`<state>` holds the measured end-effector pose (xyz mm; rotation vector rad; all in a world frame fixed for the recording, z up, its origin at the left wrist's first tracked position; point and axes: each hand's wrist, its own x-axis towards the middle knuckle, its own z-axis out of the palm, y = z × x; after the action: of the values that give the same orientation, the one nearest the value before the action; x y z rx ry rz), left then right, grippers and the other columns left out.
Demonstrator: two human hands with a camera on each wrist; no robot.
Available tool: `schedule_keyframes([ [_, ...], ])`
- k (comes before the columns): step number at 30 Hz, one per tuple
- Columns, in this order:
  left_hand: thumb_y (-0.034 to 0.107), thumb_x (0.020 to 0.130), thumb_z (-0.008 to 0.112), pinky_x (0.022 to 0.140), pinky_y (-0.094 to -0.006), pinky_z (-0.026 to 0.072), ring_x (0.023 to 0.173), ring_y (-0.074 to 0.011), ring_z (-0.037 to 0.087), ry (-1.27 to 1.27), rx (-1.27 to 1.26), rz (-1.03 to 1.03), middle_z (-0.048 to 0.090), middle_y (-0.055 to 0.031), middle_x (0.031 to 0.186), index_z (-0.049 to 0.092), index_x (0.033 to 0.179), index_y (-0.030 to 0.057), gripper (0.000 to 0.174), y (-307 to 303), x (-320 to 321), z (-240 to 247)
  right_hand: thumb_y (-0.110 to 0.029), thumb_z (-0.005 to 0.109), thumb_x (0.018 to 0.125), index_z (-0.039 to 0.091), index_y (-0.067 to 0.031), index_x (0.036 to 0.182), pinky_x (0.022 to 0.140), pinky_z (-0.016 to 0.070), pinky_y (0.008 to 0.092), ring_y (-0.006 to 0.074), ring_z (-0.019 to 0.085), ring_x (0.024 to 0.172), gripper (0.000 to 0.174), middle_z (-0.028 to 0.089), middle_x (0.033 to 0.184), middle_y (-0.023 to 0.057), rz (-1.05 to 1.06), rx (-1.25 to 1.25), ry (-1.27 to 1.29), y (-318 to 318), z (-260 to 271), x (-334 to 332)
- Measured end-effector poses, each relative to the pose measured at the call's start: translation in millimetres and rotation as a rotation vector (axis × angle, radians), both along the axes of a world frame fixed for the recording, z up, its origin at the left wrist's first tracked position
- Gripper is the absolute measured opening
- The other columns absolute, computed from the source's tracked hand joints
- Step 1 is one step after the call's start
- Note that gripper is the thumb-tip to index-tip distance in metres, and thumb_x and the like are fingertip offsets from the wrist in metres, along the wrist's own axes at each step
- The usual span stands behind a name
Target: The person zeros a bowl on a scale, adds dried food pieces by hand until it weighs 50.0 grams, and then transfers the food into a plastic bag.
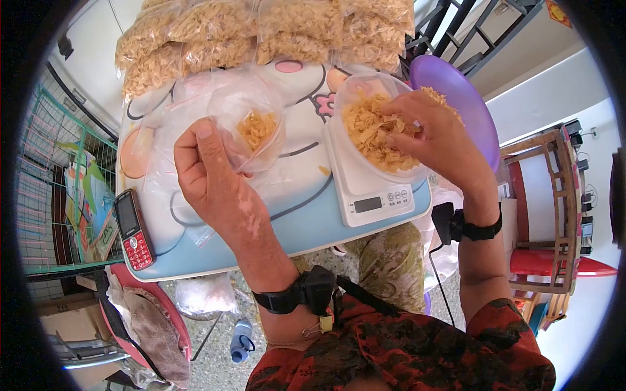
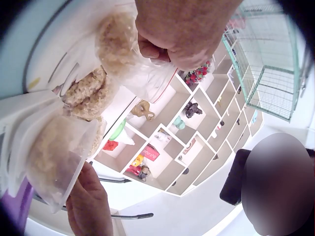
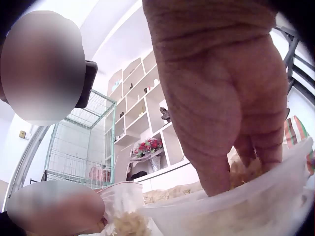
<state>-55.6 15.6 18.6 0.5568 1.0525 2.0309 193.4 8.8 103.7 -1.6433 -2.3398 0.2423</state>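
Observation:
My left hand (image 1: 212, 166) grips the edge of a clear zip bag (image 2: 147, 81), with fingers curled and thumb up. Dried yellow flakes (image 1: 256, 129) lie in a clump inside the bag. To the right, a translucent plastic bowl (image 1: 344, 88) full of the same flakes sits on a white kitchen scale (image 1: 355, 189). My right hand (image 1: 433, 133) reaches into this bowl, its thumb and fingers bent around some flakes (image 1: 378, 146). In the right wrist view its fingertips are partly hidden behind the bowl's wall (image 3: 266, 196).
Filled bags of flakes (image 1: 215, 29) line the table's far side. A purple basin (image 1: 482, 117) stands beyond the scale, right of the bowl. Flat clear bags (image 1: 173, 166) lie under my left hand. A red-and-black phone (image 1: 134, 231) rests by the table's left edge.

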Motion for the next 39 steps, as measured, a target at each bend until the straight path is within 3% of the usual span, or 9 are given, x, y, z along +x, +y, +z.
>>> schedule_keyframes([
  [2,0.024,0.098,0.063,0.064,-0.0167,0.0422,0.074,-0.0036,0.050,0.001,0.014,-0.008,0.059,0.0011,0.085,0.061,0.100,0.0016,0.022,0,0,-1,-0.010,0.075,0.080,0.066,-0.0061,0.110,0.076,0.0521,0.0289,0.0188,0.063,0.091,0.031,0.064,0.104,0.0067,-0.032,-0.030,0.031,0,1,1],
  [5,0.024,0.098,0.063,0.063,-0.0164,0.0410,0.073,-0.0034,0.050,0.004,0.023,-0.010,0.059,0.0013,0.083,0.061,0.099,0.0017,0.022,0,-2,-4,-0.013,0.071,0.081,0.066,-0.0045,0.107,0.077,0.0505,0.0352,0.0280,0.064,0.086,0.028,0.066,0.095,0.0128,-0.001,0.028,0.097,-1,2,2],
  [8,0.024,0.097,0.063,0.060,-0.0160,0.0391,0.071,-0.0027,0.049,0.003,0.002,0.016,0.058,0.0020,0.081,0.061,0.099,0.0021,0.022,0,-2,-2,-0.013,0.071,0.084,0.067,-0.0037,0.105,0.073,0.0514,0.0306,0.0195,0.065,0.080,0.023,0.066,0.088,0.0088,-0.139,0.066,0.210,-1,3,9],
  [11,0.025,0.097,0.064,0.056,-0.0156,0.0375,0.070,-0.0022,0.048,0.023,-0.009,-0.012,0.057,0.0024,0.080,0.061,0.099,0.0025,0.022,-4,-3,1,-0.013,0.070,0.088,0.068,-0.0027,0.105,0.068,0.0520,0.0253,0.0113,0.063,0.076,0.020,0.067,0.088,0.0048,-0.212,-0.047,0.537,0,12,10],
  [14,0.025,0.097,0.064,0.054,-0.0154,0.0371,0.069,-0.0020,0.049,0.017,-0.012,-0.005,0.058,0.0023,0.081,0.061,0.099,0.0027,0.023,-3,-1,2,-0.012,0.068,0.091,0.068,-0.0014,0.106,0.068,0.0525,0.0216,0.0093,0.063,0.076,0.018,0.066,0.089,0.0026,-0.220,-0.090,0.630,4,18,17],
  [20,0.025,0.097,0.064,0.056,-0.0155,0.0385,0.070,-0.0023,0.049,0.007,0.007,0.000,0.059,0.0018,0.083,0.061,0.099,0.0023,0.023,-1,-1,-1,-0.012,0.065,0.094,0.065,-0.0004,0.112,0.071,0.0562,0.0210,0.0108,0.065,0.084,0.022,0.068,0.096,0.0049,-0.179,-0.259,1.165,9,6,27],
  [29,0.024,0.097,0.064,0.057,-0.0155,0.0395,0.072,-0.0028,0.050,0.003,0.003,0.018,0.061,0.0009,0.087,0.061,0.102,0.0014,0.023,2,0,-4,-0.012,0.059,0.097,0.062,0.0008,0.118,0.071,0.0576,0.0206,0.0126,0.067,0.089,0.024,0.068,0.103,0.0079,-0.137,-0.361,1.410,9,8,29],
  [39,0.025,0.097,0.064,0.053,-0.0148,0.0364,0.070,-0.0014,0.051,0.046,-0.018,-0.024,0.061,0.0019,0.088,0.063,0.102,0.0040,0.022,-2,0,1,-0.010,0.060,0.096,0.060,0.0026,0.120,0.073,0.0588,0.0226,0.0143,0.068,0.089,0.027,0.068,0.105,0.0099,-0.066,-0.416,1.405,6,17,17],
])
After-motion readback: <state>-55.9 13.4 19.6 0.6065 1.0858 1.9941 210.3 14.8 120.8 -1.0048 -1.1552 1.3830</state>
